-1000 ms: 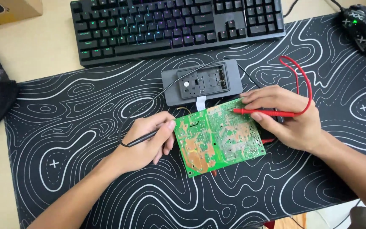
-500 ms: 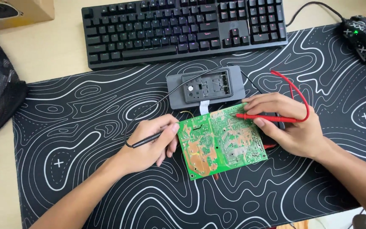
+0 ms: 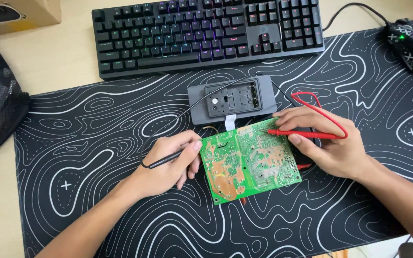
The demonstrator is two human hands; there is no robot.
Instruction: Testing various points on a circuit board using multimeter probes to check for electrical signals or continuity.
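Circuit board (image 3: 249, 162) between both hands, probes touching

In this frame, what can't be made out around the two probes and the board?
Head view only:
- Black probe tip: too small to tell which pad of the green circuit board it meets.
- Red probe: rear hidden in the right hand.
- Board's underside: faces the mat.
- Left hand: palm hidden.

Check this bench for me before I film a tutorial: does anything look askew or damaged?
The green circuit board lies tilted on the mat, solder side up, under both probes. The grey device behind it sits opened. No visible damage.
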